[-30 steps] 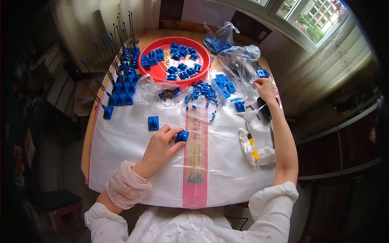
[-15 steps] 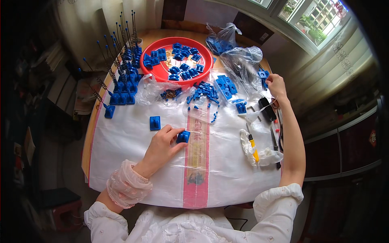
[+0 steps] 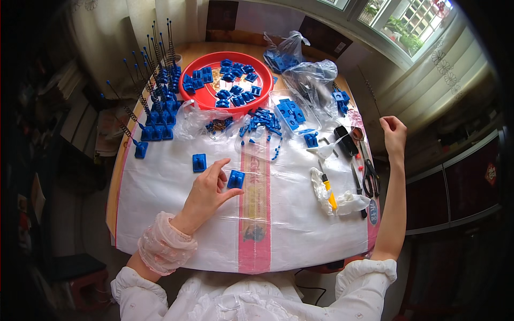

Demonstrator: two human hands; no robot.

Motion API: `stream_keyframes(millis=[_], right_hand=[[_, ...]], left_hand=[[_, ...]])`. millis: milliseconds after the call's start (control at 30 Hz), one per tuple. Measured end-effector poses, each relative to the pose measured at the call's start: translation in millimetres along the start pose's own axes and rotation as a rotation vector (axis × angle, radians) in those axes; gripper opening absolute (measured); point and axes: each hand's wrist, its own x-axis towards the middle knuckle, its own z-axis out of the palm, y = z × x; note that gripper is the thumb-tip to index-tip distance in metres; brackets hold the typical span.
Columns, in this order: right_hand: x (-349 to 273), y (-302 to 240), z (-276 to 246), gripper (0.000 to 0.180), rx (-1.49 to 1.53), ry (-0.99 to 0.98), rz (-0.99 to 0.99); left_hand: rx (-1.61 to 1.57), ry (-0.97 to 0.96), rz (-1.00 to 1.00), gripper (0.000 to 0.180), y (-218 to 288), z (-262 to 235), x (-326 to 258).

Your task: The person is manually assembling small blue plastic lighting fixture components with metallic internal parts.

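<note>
Holding spring rod (image 3: 368,86) (thin, dark): right hand (image 3: 394,135).

Just behind the left hand (image 3: 206,187), a pale pink cuff (image 3: 167,243) of thin, slightly sheer cloth ringed the forearm, gathered into soft, bunched folds. Farther back from that hand, a white sleeve (image 3: 140,288) ended in a puffy, turned-up edge. Behind the right hand (image 3: 394,134), the forearm was bare as far as a matching sleeve (image 3: 365,283), its rolled hem crumpled and small faint motifs scattered over the cloth. Between the sleeves, the white top (image 3: 235,305) carried ruffled, lacy trim.
</note>
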Motion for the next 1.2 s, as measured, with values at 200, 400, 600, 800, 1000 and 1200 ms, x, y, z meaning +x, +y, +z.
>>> stream_keyframes(millis=[200,400,600,800,1000,1200], right_hand=[[-48,-70,-35,0.011,0.390,-0.025,0.121],[-106,-162,-26,0.005,0.862,-0.147,0.089],[-145,-195,17,0.005,1.000,-0.350,0.070],[-173,-203,64,0.004,1.006,-0.529,0.091],[-184,-208,82,0.006,0.959,-0.585,0.095],[-195,-205,79,0.008,0.840,-0.712,0.105]], left_hand=[[0.016,0.018,-0.028,0.086,2,-1,-1],[0.026,0.022,-0.023,0.084,-1,-5,-3],[0.026,0.016,-0.022,0.082,-1,-5,-4],[0.019,0.005,-0.020,0.081,-1,-4,-5],[0.021,0.000,0.001,0.079,-4,-4,-7],[0.020,0.030,0.004,0.077,5,-8,-7]])
